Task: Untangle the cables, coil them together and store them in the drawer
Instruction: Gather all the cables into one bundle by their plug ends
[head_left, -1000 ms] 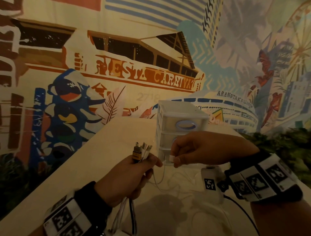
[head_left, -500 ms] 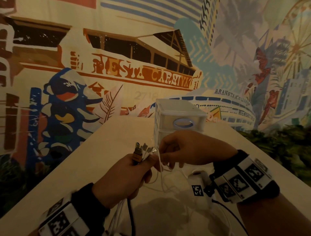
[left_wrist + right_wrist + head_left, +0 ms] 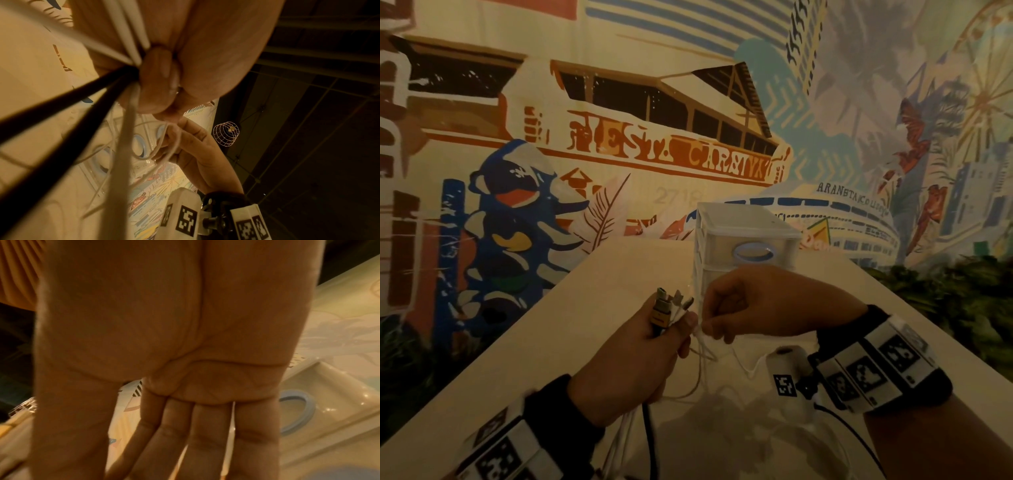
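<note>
My left hand [image 3: 678, 329] grips a bundle of cables upright, their plug ends [image 3: 671, 303] sticking out above the fist. A black cable [image 3: 650, 442] and white cables [image 3: 625, 435] hang below it; the left wrist view shows the same left hand [image 3: 160, 91] closed round them. My right hand [image 3: 714, 325] pinches a thin white cable [image 3: 700, 373] right beside the left thumb, its fingers [image 3: 185, 141] curled on the strand. Loops of this cable lie on the table. The white drawer unit [image 3: 746, 240] stands just behind the hands, drawers closed.
The pale table [image 3: 602, 308] runs to a painted mural wall; its left edge slants down to the lower left. Blue oval handles [image 3: 298, 412] mark the drawer fronts. A wire-cage lamp [image 3: 226, 134] hangs overhead.
My right hand has moved left from in front of the drawer unit to the left hand's thumb, where it now pinches the thin white cable. The left hand kept its grip.
</note>
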`<state>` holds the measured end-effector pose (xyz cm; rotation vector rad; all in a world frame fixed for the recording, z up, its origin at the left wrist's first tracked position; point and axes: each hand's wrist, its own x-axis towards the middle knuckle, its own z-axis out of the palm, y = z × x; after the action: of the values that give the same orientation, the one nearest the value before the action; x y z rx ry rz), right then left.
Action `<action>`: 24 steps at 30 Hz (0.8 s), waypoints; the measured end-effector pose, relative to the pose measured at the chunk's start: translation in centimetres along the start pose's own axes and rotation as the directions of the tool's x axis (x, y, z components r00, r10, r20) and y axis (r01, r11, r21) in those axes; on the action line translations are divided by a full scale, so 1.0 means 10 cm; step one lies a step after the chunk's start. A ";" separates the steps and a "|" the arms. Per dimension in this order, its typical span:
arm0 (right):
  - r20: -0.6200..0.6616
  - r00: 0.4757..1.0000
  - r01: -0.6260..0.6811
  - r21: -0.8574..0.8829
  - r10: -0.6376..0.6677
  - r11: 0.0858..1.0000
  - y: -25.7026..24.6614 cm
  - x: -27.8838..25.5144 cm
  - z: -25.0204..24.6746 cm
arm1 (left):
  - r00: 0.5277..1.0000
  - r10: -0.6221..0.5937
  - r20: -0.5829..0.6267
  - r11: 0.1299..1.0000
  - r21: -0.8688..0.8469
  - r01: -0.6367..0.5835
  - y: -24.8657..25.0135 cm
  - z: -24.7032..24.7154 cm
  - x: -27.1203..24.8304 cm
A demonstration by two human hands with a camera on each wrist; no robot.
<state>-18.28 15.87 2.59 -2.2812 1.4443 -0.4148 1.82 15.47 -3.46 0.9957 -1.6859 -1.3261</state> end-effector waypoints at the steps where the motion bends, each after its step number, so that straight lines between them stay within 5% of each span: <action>1: -0.043 0.999 -0.013 0.009 0.014 1.000 0.02 -0.02 -0.04 | 1.000 -0.013 0.007 1.000 -0.024 0.013 0.01 -0.01 -0.01; 5: -0.324 0.946 -0.010 -0.004 0.008 1.000 0.13 0.00 -0.08 | 1.000 -0.006 0.005 0.996 -0.089 0.007 0.03 -0.03 -0.01; 12: -0.049 0.979 -0.205 -0.243 0.199 0.948 0.35 0.15 0.10 | 0.996 -0.001 -0.093 0.994 -0.108 -0.009 0.02 -0.02 0.00; 18: -0.129 0.949 -0.312 -0.265 0.287 0.913 0.52 0.11 0.04 | 0.991 -0.008 -0.134 0.993 -0.117 -0.008 0.02 -0.01 0.00; 24: -0.254 0.939 -0.274 -0.148 0.231 0.950 0.50 -0.04 -0.17 | 0.986 -0.026 -0.166 0.997 -0.081 0.013 -0.01 -0.04 0.02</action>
<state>-23.10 14.00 1.64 -2.1970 1.9404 -0.5035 2.12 15.16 -3.49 1.0488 -1.4900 -1.2756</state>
